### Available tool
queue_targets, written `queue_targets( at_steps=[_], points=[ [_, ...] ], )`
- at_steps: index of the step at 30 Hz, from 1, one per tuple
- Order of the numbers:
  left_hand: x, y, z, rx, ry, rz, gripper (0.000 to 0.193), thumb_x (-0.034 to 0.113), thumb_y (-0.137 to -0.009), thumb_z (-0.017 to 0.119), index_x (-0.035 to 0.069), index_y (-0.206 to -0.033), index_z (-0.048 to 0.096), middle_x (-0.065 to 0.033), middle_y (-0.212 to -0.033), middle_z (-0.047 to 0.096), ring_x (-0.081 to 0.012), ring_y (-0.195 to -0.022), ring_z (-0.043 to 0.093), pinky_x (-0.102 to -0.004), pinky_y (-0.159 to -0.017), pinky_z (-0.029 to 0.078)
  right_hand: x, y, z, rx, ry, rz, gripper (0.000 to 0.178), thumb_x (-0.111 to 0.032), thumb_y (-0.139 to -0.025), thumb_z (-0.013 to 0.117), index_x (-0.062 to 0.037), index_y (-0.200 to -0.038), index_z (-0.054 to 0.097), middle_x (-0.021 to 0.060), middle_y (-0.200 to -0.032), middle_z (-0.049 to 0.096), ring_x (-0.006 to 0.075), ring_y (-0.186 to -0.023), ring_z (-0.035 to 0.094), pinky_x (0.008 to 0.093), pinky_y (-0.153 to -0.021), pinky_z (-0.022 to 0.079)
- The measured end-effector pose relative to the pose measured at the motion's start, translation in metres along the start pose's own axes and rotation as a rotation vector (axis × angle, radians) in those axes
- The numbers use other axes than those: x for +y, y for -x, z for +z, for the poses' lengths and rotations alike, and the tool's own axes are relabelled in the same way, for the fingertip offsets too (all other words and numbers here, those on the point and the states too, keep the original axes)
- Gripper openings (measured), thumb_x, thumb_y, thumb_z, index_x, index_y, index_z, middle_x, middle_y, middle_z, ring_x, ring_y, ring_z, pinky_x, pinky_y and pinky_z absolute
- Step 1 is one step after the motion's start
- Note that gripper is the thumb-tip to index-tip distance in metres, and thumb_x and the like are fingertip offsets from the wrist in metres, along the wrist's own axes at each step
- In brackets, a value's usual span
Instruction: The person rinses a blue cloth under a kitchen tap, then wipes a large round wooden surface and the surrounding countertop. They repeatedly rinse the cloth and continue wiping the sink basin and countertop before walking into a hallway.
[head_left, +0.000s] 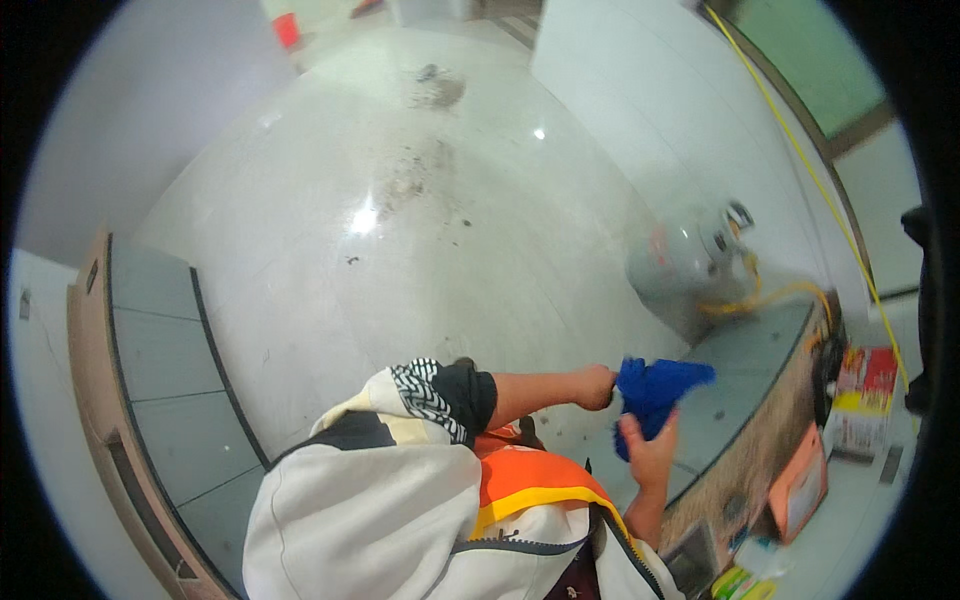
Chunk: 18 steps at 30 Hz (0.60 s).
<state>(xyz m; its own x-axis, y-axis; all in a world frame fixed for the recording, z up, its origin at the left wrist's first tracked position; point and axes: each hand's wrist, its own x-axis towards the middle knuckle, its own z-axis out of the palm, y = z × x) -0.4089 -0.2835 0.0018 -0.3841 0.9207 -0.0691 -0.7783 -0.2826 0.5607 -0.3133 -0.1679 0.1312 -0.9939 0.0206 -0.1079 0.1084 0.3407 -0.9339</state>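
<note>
A crumpled blue cloth (pixel 658 392) hangs in front of me, off to the right, above the edge of a grey tiled counter. From below, my right hand (pixel 652 448) grips it, thumb and fingers pressed into the fabric. My left hand (pixel 596 388) reaches across from the left and is closed at the cloth's left edge. Whether a fold is caught in its fingers cannot be seen. Both forearms come out of pushed-up sleeves of a white, orange and black jacket (pixel 530 480).
A grey gas cylinder (pixel 680 262) with a yellow hose (pixel 765 296) stands by the right wall. Right counter: an orange-framed item (pixel 798 485) and a red-yellow package (pixel 865 380). At left runs a tiled counter (pixel 165 370). Dark dirt marks the pale floor (pixel 330 290); a red bucket (pixel 287 30) stands far off.
</note>
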Motion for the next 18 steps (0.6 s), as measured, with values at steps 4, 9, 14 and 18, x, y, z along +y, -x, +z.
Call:
queue_targets(
  at_steps=[4, 9, 14, 18],
  points=[
    [0.071, 0.084, -0.061, -0.218, 0.367, 0.312, 0.039, 0.044, -0.083, 0.052, 0.008, -0.095, 0.059, -0.0168, -0.101, 0.061, -0.0281, -0.095, 0.059, -0.0452, -0.082, 0.047, -0.021, -0.089, 0.125, -0.295, 0.598, -0.497, 0.07, -0.039, -0.076, 0.072, 0.0, -0.126, 0.044, 0.0218, -0.123, 0.046, 0.0356, -0.106, 0.046, 0.0438, -0.098, 0.035],
    [0.152, 0.155, -0.068, 0.572, -1.518, 0.003, 0.041, 0.051, -0.067, 0.063, 0.013, -0.083, 0.063, -0.016, -0.095, 0.063, -0.0302, -0.097, 0.056, -0.0463, -0.083, 0.044, -0.031, -0.189, 0.198, -0.374, 0.361, -0.258, 0.043, -0.031, -0.083, 0.066, -0.0001, -0.112, 0.057, 0.0168, -0.103, 0.058, 0.0321, -0.099, 0.051, 0.0415, -0.09, 0.039],
    [0.168, 0.191, -0.115, 0.925, -1.436, -0.133, 0.034, 0.011, -0.071, 0.06, 0.001, -0.103, 0.066, -0.0241, -0.104, 0.063, -0.0353, -0.098, 0.061, -0.0407, -0.086, 0.048, -0.07, -0.263, 0.197, -0.588, 0.079, -0.153, 0.037, -0.02, -0.091, 0.057, 0.0017, -0.121, 0.053, 0.013, -0.117, 0.059, 0.0251, -0.098, 0.058, 0.033, -0.085, 0.046],
    [0.208, 0.245, -0.157, 1.145, -1.145, 0.144, 0.037, 0.009, -0.074, 0.061, 0.001, -0.11, 0.061, -0.0277, -0.099, 0.062, -0.0385, -0.097, 0.06, -0.0414, -0.085, 0.048, -0.122, -0.327, 0.22, -0.977, -0.554, 0.134, 0.042, -0.021, -0.095, 0.052, -0.0025, -0.131, 0.041, 0.0118, -0.115, 0.057, 0.0284, -0.106, 0.059, 0.042, -0.086, 0.05]
  ],
)
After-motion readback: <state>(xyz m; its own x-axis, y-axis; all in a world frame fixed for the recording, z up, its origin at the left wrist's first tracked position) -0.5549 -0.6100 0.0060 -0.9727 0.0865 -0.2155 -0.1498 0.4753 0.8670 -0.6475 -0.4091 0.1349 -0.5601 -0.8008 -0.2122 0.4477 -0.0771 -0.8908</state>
